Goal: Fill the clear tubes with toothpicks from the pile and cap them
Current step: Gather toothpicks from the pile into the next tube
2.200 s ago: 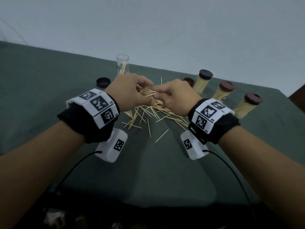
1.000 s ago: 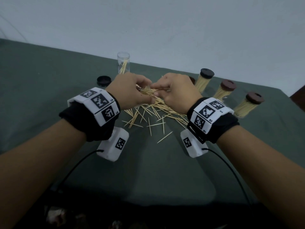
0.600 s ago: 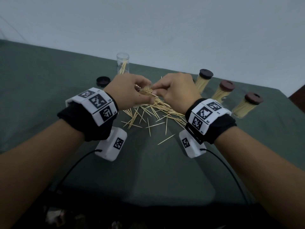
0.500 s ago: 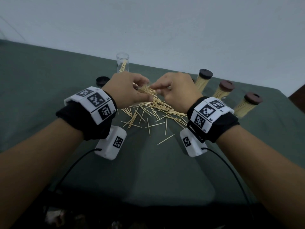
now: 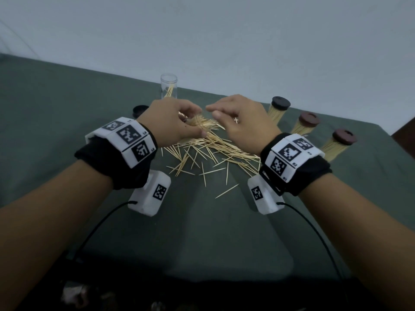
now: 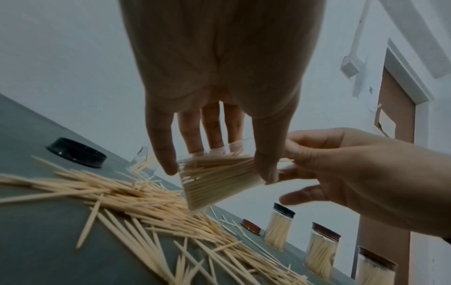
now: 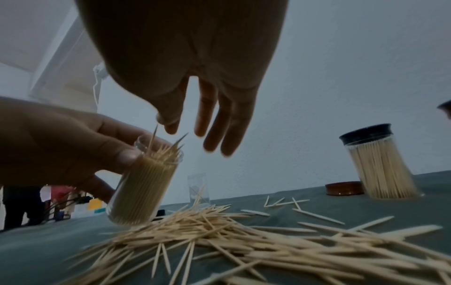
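My left hand (image 5: 175, 122) grips a clear tube (image 6: 219, 181) packed with toothpicks, thumb on one side and fingers on the other. The tube (image 7: 144, 185) tilts just above the toothpick pile (image 5: 213, 151), and a few toothpicks stick out of its uncapped mouth. My right hand (image 5: 242, 122) hovers just above and beside that mouth with relaxed fingers (image 7: 209, 125) that hold nothing. A second clear tube (image 5: 168, 88) stands upright behind the pile with only a few toothpicks in it. A black cap (image 5: 140, 110) lies far left of the pile and a brown cap (image 7: 344, 188) lies far right.
Three filled, capped tubes stand in a row at the right: one with a black cap (image 5: 278, 108) and two with brown caps (image 5: 306, 124) (image 5: 336, 144). The green cloth table (image 5: 202, 232) shows a few stray toothpicks on the near side of the pile.
My right hand was pinching toothpicks at the tube's mouth; it has now let go, lifted and opened its fingers. My left hand still holds the tube.
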Demonstrator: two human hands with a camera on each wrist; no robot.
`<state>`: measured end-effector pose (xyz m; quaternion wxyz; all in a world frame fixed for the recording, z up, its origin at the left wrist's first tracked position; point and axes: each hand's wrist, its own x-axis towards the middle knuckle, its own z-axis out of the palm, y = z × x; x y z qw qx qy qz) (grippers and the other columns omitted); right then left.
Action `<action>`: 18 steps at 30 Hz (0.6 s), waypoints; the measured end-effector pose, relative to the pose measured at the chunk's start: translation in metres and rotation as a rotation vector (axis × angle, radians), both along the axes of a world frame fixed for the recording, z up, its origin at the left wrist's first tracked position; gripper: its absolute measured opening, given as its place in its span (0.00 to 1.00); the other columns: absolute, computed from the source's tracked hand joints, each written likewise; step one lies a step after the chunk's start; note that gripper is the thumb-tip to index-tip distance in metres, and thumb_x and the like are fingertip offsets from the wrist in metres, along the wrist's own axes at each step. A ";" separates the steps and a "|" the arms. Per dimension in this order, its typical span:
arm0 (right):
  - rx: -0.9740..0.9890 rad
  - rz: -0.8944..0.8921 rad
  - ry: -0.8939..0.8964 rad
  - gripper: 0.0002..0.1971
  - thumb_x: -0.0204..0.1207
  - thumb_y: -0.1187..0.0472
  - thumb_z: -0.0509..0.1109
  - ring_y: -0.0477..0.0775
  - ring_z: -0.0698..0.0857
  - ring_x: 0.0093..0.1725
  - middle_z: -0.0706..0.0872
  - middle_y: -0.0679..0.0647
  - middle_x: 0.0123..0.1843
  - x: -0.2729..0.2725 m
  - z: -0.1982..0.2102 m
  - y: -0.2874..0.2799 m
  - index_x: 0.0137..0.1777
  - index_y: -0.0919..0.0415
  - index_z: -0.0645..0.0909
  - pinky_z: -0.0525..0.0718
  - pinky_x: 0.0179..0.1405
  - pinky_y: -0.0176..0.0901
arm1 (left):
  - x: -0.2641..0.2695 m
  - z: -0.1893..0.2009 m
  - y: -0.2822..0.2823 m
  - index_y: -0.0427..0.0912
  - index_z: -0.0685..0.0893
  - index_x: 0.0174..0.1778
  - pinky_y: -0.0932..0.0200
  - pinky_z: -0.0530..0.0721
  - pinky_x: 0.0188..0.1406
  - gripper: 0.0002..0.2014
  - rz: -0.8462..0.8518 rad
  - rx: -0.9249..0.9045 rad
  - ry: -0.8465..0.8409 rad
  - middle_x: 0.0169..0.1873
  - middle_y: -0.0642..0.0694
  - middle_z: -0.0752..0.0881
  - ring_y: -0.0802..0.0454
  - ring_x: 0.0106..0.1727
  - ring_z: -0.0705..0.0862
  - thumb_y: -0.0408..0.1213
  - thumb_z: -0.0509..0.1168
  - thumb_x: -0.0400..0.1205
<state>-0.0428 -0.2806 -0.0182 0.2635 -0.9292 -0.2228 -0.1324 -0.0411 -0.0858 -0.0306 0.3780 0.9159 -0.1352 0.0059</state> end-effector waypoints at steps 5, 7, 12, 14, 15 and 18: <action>-0.037 0.001 0.133 0.11 0.79 0.41 0.66 0.35 0.81 0.46 0.83 0.38 0.54 -0.003 -0.001 -0.004 0.55 0.38 0.86 0.75 0.46 0.32 | -0.001 -0.001 -0.001 0.54 0.84 0.66 0.73 0.74 0.44 0.29 0.003 0.023 -0.011 0.53 0.58 0.86 0.62 0.52 0.85 0.55 0.78 0.70; -0.041 -0.016 0.092 0.10 0.78 0.49 0.72 0.36 0.81 0.42 0.84 0.40 0.50 -0.001 -0.006 -0.004 0.57 0.42 0.88 0.73 0.42 0.27 | -0.001 -0.001 -0.003 0.55 0.84 0.67 0.78 0.70 0.40 0.29 -0.002 0.030 -0.011 0.50 0.61 0.84 0.64 0.51 0.84 0.54 0.79 0.70; 0.088 -0.060 0.015 0.04 0.71 0.59 0.80 0.33 0.82 0.35 0.89 0.45 0.37 0.000 -0.005 -0.002 0.45 0.51 0.92 0.74 0.36 0.19 | -0.005 0.000 -0.009 0.58 0.84 0.65 0.80 0.72 0.38 0.27 -0.071 0.013 0.016 0.46 0.65 0.84 0.66 0.51 0.84 0.52 0.80 0.69; 0.110 -0.040 -0.022 0.03 0.70 0.58 0.80 0.34 0.82 0.34 0.88 0.44 0.35 -0.002 -0.005 0.000 0.44 0.52 0.92 0.75 0.37 0.21 | -0.005 0.000 -0.011 0.58 0.84 0.63 0.79 0.73 0.37 0.25 -0.092 0.006 0.019 0.47 0.64 0.85 0.66 0.52 0.84 0.51 0.80 0.69; 0.112 -0.022 -0.033 0.03 0.71 0.59 0.79 0.35 0.82 0.36 0.88 0.43 0.36 -0.002 -0.006 0.000 0.44 0.52 0.92 0.75 0.38 0.22 | -0.005 -0.001 -0.011 0.58 0.84 0.63 0.78 0.74 0.38 0.25 -0.092 0.003 0.013 0.48 0.63 0.86 0.65 0.53 0.85 0.52 0.80 0.69; 0.103 0.042 -0.113 0.07 0.75 0.62 0.75 0.39 0.83 0.43 0.87 0.44 0.45 -0.001 -0.010 0.000 0.50 0.53 0.91 0.75 0.46 0.23 | -0.003 -0.001 -0.007 0.58 0.83 0.64 0.76 0.74 0.43 0.26 -0.060 -0.021 -0.002 0.51 0.61 0.85 0.61 0.55 0.84 0.53 0.79 0.69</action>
